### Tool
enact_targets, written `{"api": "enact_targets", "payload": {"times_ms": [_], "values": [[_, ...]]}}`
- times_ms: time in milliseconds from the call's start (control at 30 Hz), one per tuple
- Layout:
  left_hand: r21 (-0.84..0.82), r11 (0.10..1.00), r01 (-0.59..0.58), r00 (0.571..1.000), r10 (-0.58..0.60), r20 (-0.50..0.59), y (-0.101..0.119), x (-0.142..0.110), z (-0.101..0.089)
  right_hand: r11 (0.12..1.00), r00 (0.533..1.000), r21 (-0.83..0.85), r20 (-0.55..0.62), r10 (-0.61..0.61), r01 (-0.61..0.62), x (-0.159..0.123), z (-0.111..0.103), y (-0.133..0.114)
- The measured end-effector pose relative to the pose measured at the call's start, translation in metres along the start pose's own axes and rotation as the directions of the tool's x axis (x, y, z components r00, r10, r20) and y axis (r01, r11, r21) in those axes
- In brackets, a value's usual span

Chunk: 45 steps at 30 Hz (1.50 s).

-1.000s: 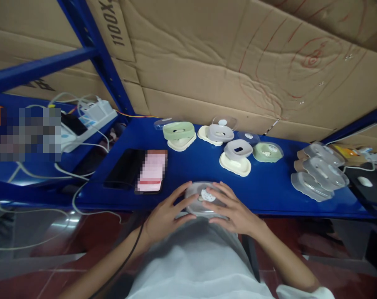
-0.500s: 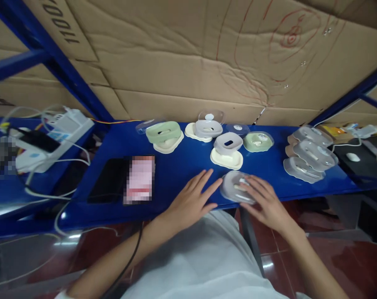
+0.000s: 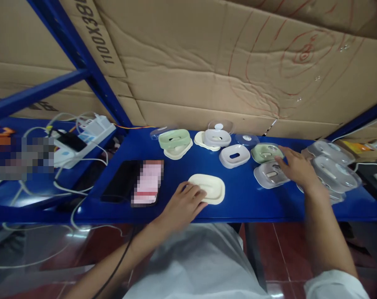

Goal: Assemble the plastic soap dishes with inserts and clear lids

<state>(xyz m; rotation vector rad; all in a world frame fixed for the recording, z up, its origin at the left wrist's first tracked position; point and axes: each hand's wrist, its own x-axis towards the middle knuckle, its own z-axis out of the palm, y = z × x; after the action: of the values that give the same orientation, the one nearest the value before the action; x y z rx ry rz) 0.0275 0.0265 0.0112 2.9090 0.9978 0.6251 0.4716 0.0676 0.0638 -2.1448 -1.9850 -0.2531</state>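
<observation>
My left hand (image 3: 186, 204) grips the left edge of a cream rounded-rectangular base plate (image 3: 213, 189) near the front of the blue table, fingers curled over it. My right hand (image 3: 299, 168) is stretched out with fingers apart, beside a green box with a clear lid (image 3: 264, 153) and a grey box with a clear lid (image 3: 269, 174). Whether its fingertips touch either box I cannot tell. A light grey slotted shell (image 3: 235, 156) lies behind the cream plate. Farther back are another grey shell (image 3: 218, 138) on a cream base and a green shell (image 3: 175, 138) over another.
Lidded boxes are piled (image 3: 334, 172) at the right. Loose clear lids (image 3: 247, 140) lie at the back. A phone with a lit screen (image 3: 147, 182) and a black case-like object (image 3: 119, 180) are at left, near a power strip (image 3: 85, 143) with cables. Cardboard (image 3: 182, 62) walls the back.
The grey lidded box has moved from the front to beside the green one. My right hand has moved right. The cream base plate has come forward from under the grey shell into my left hand.
</observation>
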Motion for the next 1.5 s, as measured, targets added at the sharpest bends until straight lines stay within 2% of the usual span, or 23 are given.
{"api": "enact_targets", "payload": {"times_ms": [100,167,233,300,367,433,567,633,700,833,900,1000,1067,1167,1200,1233,1267,1333,1367,1433,1500], "values": [[-0.039,0.997,0.062,0.992,-0.066,-0.109,-0.011,-0.029,-0.003,0.991,0.987,-0.13,0.163,-0.005,0.026,0.032,0.006,-0.018],[-0.064,0.993,0.101,0.983,-0.11,-0.144,-0.012,-0.04,-0.004,0.982,0.99,-0.162,0.123,-0.074,0.094,0.036,0.01,-0.044],[-0.087,0.988,0.126,0.979,-0.138,-0.152,-0.011,-0.046,-0.004,0.965,0.975,-0.143,0.052,-0.215,0.22,0.029,0.013,-0.078],[-0.111,0.981,0.157,0.973,-0.173,-0.152,-0.009,-0.047,-0.003,0.919,0.92,-0.059,0.052,-0.388,0.39,0.015,0.016,-0.115],[-0.139,0.975,0.175,0.968,-0.197,-0.158,-0.007,-0.048,-0.002,0.86,0.854,0.038,0.098,-0.511,0.509,0.001,0.02,-0.149],[-0.169,0.973,0.159,0.968,-0.187,-0.168,-0.007,-0.049,0.0,0.832,0.827,0.09,0.099,-0.554,0.547,-0.008,0.022,-0.174],[-0.204,0.967,0.15,0.953,-0.197,-0.23,-0.007,-0.052,0.003,0.809,0.834,0.214,-0.059,-0.549,0.548,-0.023,0.017,-0.205],[-0.24,0.951,0.197,0.933,-0.257,-0.251,-0.007,-0.055,0.006,0.745,0.802,0.316,-0.109,-0.587,0.588,-0.035,0.012,-0.219],[-0.276,0.93,0.244,0.916,-0.314,-0.249,-0.008,-0.056,0.007,0.666,0.748,0.383,-0.115,-0.654,0.64,-0.05,0.007,-0.232],[-0.276,0.922,0.273,0.919,-0.334,-0.208,-0.01,-0.057,0.007,0.544,0.61,0.375,-0.078,-0.788,0.751,-0.072,0.005,-0.244],[-0.263,0.929,0.26,0.93,-0.314,-0.19,-0.011,-0.057,0.006,0.562,0.611,0.331,-0.059,-0.789,0.758,-0.078,0.009,-0.239],[-0.263,0.937,0.23,0.938,-0.286,-0.197,-0.012,-0.055,0.005,0.625,0.661,0.297,-0.029,-0.75,0.722,-0.083,0.016,-0.226],[-0.278,0.938,0.207,0.938,-0.271,-0.215,-0.013,-0.055,0.006,0.606,0.642,0.314,-0.012,-0.767,0.731,-0.085,0.017,-0.219],[-0.297,0.938,0.179,0.937,-0.255,-0.239,-0.013,-0.055,0.009,0.524,0.568,0.408,0.016,-0.823,0.747,-0.069,0.013,-0.212],[-0.294,0.94,0.171,0.937,-0.248,-0.247,-0.013,-0.055,0.01,0.515,0.567,0.443,0.017,-0.823,0.734,-0.057,0.012,-0.209],[-0.285,0.944,0.166,0.936,-0.241,-0.255,-0.013,-0.055,0.01,0.531,0.594,0.459,0.009,-0.804,0.712,-0.041,0.012,-0.207],[-0.271,0.949,0.161,0.935,-0.234,-0.265,-0.013,-0.055,0.011,0.582,0.652,0.446,-0.003,-0.758,0.68,-0.023,0.013,-0.205],[-0.243,0.958,0.151,0.932,-0.22,-0.288,-0.012,-0.056,0.011,0.756,0.808,0.33,-0.037,-0.588,0.565,0.017,0.021,-0.202],[-0.233,0.961,0.148,0.928,-0.216,-0.302,-0.012,-0.056,0.011,0.83,0.863,0.253,-0.046,-0.503,0.497,0.035,0.027,-0.201],[-0.223,0.963,0.152,0.923,-0.219,-0.318,-0.011,-0.057,0.011,0.903,0.914,0.141,-0.025,-0.406,0.405,0.062,0.04,-0.202],[-0.227,0.959,0.167,0.922,-0.234,-0.31,-0.012,-0.058,0.01,0.912,0.919,0.12,-0.003,-0.394,0.392,0.073,0.049,-0.204]]}}
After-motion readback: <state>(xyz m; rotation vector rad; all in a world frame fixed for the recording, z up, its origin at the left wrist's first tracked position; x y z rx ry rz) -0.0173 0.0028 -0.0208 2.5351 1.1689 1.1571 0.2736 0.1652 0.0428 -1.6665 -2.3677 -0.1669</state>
